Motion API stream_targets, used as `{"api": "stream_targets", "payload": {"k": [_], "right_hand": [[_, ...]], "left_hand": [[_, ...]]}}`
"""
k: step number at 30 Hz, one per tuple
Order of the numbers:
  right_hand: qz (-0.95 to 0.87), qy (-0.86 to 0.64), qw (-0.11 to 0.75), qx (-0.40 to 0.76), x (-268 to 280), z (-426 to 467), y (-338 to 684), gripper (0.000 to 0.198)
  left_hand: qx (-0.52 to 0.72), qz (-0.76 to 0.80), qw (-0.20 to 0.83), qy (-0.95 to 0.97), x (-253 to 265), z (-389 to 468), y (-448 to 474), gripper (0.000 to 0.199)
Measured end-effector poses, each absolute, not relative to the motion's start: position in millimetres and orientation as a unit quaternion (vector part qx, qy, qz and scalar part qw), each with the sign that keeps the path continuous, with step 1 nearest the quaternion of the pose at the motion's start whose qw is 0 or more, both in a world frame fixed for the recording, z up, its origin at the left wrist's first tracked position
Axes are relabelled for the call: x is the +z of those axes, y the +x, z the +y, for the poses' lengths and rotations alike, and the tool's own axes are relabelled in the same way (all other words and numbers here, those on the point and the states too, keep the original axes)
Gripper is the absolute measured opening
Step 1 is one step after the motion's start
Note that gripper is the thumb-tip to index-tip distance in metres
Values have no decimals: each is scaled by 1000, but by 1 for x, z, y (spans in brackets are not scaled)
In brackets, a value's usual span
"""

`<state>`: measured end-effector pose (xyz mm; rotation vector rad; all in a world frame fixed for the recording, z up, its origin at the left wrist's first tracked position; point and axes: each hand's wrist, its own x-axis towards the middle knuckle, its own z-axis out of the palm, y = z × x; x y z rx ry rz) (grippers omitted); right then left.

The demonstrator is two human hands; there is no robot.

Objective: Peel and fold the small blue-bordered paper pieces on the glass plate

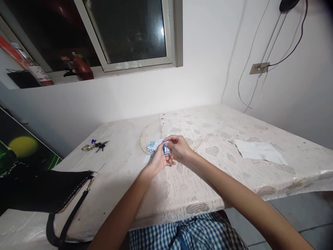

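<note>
Near the middle of the table, both my hands meet around a small white paper piece (167, 148) with blue lines drawn on it. My left hand (160, 158) holds it from below, its fingers curled. From above, my right hand (179, 145) pinches the upper part of the same piece between thumb and fingers. Just behind and left of my left hand lies a loose pile of white paper cutouts (151, 146) with blue markings, partly hidden by that hand. What is drawn on the pieces is too small to make out.
A patterned plastic tablecloth (208, 187) covers the table. Keys (100, 146) lie at the left, above a black bag (49, 187) with a strap. A white cloth or paper (260, 152) rests at the right. Bottles (82, 66) stand on the window sill.
</note>
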<state>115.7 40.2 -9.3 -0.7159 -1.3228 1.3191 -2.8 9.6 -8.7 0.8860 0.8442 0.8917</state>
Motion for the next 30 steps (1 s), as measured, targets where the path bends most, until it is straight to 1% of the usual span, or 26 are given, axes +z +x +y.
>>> {"api": "stream_targets", "payload": {"k": [4, 7, 16, 25, 27, 30], "right_hand": [[-550, -297, 522, 580, -13, 41, 115, 22], [-558, -306, 504, 584, -12, 39, 114, 19], [-548, -316, 521, 572, -13, 34, 111, 16], [-534, -295, 518, 600, -21, 34, 107, 21], [-547, -310, 519, 579, -22, 36, 107, 22], [-575, -340, 539, 513, -23, 39, 107, 24]], "left_hand": [[417, 386, 721, 397, -5, 8, -2, 36], [420, 386, 720, 395, -3, 7, -2, 35], [408, 371, 724, 413, -5, 6, -4, 39], [402, 381, 725, 410, -1, 4, 0, 40], [407, 385, 722, 406, -1, 4, 0, 39], [413, 394, 717, 400, -1, 3, 1, 37]]}}
